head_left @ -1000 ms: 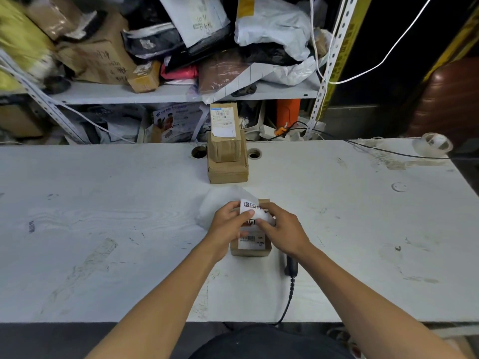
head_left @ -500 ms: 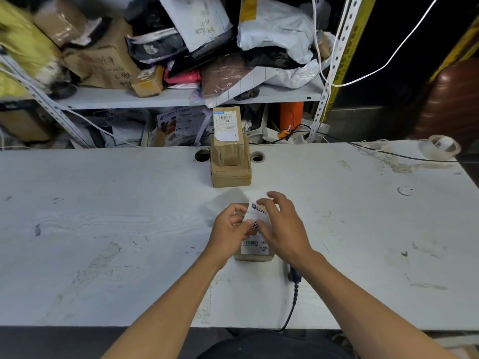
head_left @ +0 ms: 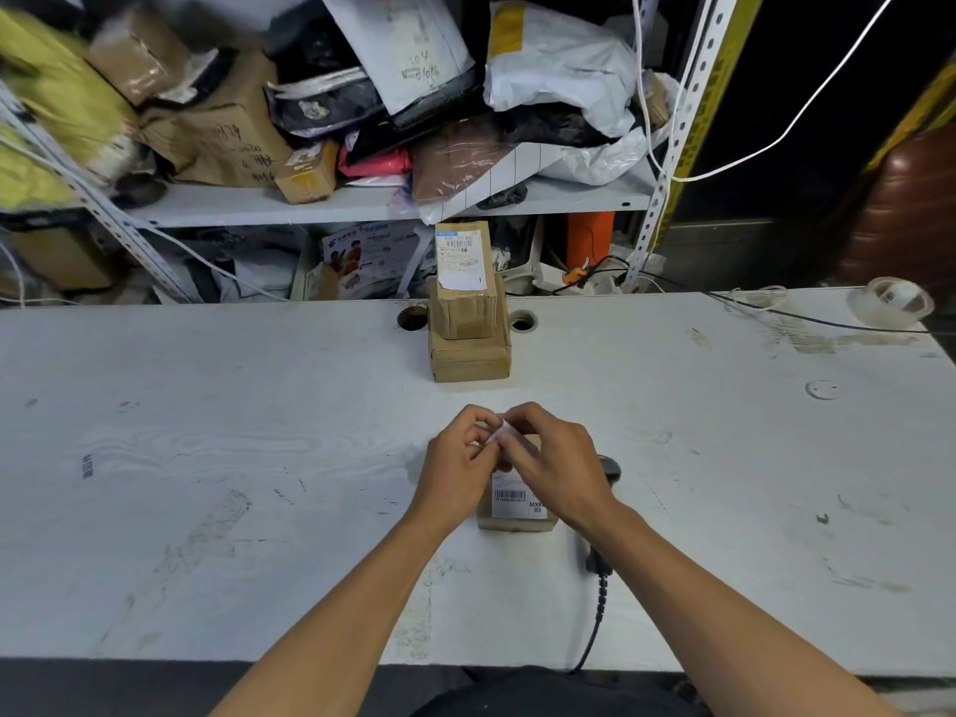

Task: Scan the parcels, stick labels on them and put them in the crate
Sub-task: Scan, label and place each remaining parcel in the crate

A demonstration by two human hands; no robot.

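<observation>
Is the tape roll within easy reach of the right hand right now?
Probably not easily: the right hand is busy with a label, and the tape roll sits at the table's far right corner, though nothing blocks the way.

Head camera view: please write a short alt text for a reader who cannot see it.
Both hands, left hand and right hand, pinch a small white label above a small brown parcel on a white table. Two stacked parcels stand behind; a scanner lies beside.
</observation>
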